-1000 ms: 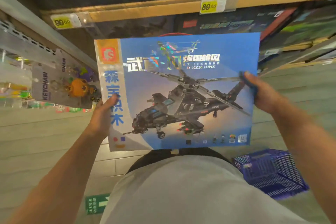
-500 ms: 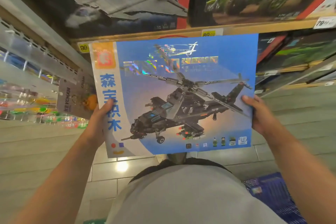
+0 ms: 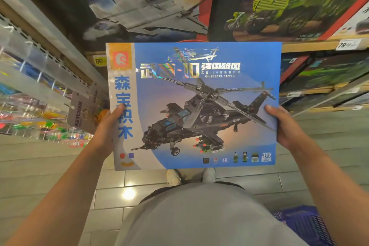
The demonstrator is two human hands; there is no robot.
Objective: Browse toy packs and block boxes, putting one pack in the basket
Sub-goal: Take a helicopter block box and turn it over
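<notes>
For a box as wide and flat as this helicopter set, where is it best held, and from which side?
By its two short side edges, coming in from left and right. The helicopter box is broad, thin and held face-up, so opposed grips look best to stop it tipping. That is how it is held: left hand and right hand each lay a thumb on the front at mid-height.

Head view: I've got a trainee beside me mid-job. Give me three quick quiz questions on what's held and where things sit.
1. True or false: both hands hold the helicopter block box.
2. Multiple choice: the blue basket is A) on the shelf, B) on the floor at the person's right, C) hung on the left arm.
3. Fill in: the piece count printed on the box is ___ PCS.

Key: 1 true: left hand and right hand grip opposite side edges. 2 B. 3 732.
</notes>
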